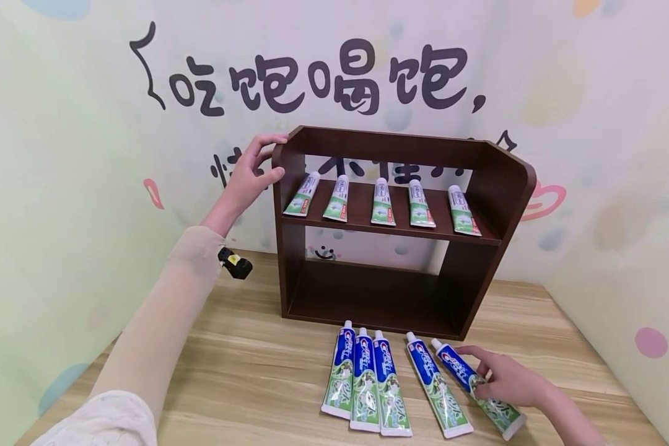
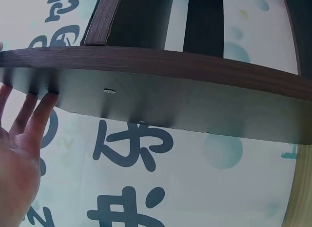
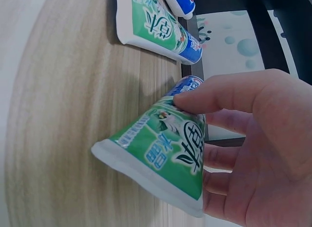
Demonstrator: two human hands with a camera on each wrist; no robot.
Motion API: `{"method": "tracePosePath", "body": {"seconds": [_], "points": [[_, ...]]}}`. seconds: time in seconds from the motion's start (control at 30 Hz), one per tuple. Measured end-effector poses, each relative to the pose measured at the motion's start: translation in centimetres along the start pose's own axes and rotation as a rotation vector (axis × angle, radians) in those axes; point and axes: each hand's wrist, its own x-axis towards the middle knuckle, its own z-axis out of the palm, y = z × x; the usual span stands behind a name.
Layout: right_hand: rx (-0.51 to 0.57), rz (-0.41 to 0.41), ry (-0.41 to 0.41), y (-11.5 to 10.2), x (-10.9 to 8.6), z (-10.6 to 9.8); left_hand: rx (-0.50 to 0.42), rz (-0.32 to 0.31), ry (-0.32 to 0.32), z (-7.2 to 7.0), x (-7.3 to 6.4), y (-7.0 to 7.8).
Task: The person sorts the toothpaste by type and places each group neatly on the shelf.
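Observation:
At the upper left corner of a dark brown wooden shelf [image 1: 387, 141], my left hand [image 1: 251, 170] holds the side panel. Its thumb lies at the front edge, while fingertips [image 2: 46, 102] rest against the outer face in the left wrist view. My right hand [image 1: 510, 378] pinches a blue and green toothpaste tube [image 1: 458, 367], the rightmost on the table, with the thumb on its printed face. In the right wrist view this toothpaste tube [image 3: 165, 134] has its flat white end close over the wood. Left of it lies another matching tube [image 1: 437, 387].
Three more blue and green tubes [image 1: 362, 378] lie close together before the shelf. Several white and green tubes [image 1: 383, 201] lie spaced along its upper board, caps to the back. Below is a bare lower compartment [image 1: 368, 294]. Printed walls stand around the wooden table [image 1: 245, 371].

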Motion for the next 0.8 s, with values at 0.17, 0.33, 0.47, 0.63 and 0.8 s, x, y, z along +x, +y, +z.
{"method": "tracePosePath", "body": {"seconds": [0.17, 0.33, 0.47, 0.63, 0.8], "points": [[-0.013, -0.003, 0.001, 0.0, 0.0, 0.1, 0.041, -0.048, -0.001, -0.2, -0.1, 0.2], [-0.030, -0.006, 0.007, -0.1, 0.1, 0.1, 0.076, -0.038, -0.007, -0.5, 0.1, 0.4], [-0.034, -0.002, 0.011, 0.0, 0.1, 0.1, 0.091, -0.039, -0.018, -0.6, 0.2, 0.6], [0.021, -0.002, 0.003, 0.6, 0.2, 0.1, 0.067, -0.039, -0.022, -0.7, 0.3, -0.1], [0.090, 0.009, -0.012, 0.9, 0.3, 0.1, 0.041, -0.029, -0.039, -1.2, 0.7, -1.9]]}}
